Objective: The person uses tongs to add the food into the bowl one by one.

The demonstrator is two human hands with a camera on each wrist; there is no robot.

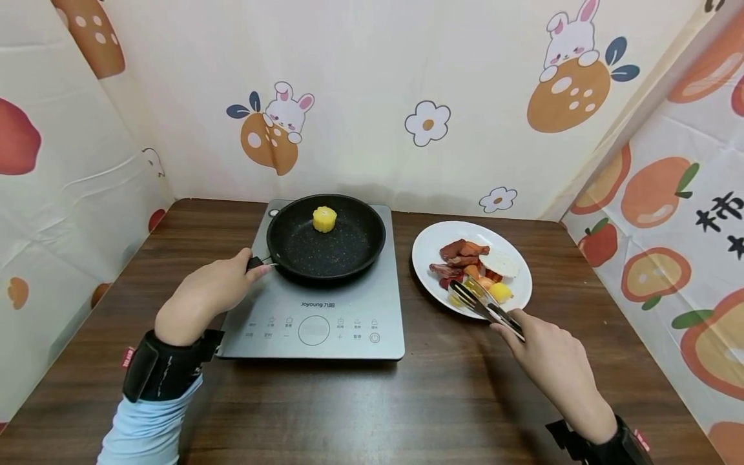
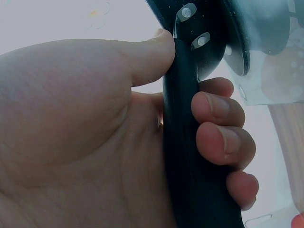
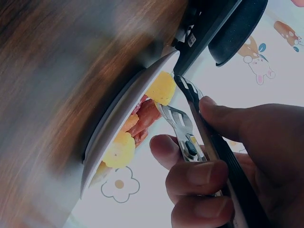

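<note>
White-speckled black pan [image 1: 343, 248], yellow corn piece [image 1: 324, 219], silver-grey cooktop [image 1: 372, 290], white plate [image 1: 465, 228], black-and-silver tongs [image 1: 501, 315], brown wood-grained counter [image 1: 349, 413], pale blue sleeve [image 1: 148, 426], cream wall [image 1: 360, 64] with bunny and flower prints

one left hand [image 1: 215, 287], one right hand [image 1: 552, 355], two wristbands [image 1: 165, 371], one frying pan [image 1: 349, 252], one cooktop [image 1: 354, 300], one plate [image 1: 423, 258] and one pair of tongs [image 1: 494, 313] are seen at one table [image 1: 325, 413]. three yellow food pieces [image 1: 324, 219] show, one in the pan, two on the plate, with one white slice [image 1: 501, 263]. two rabbits [image 1: 287, 116] and two whole flowers [image 1: 428, 123] mark the back wall [image 1: 360, 71].
</note>
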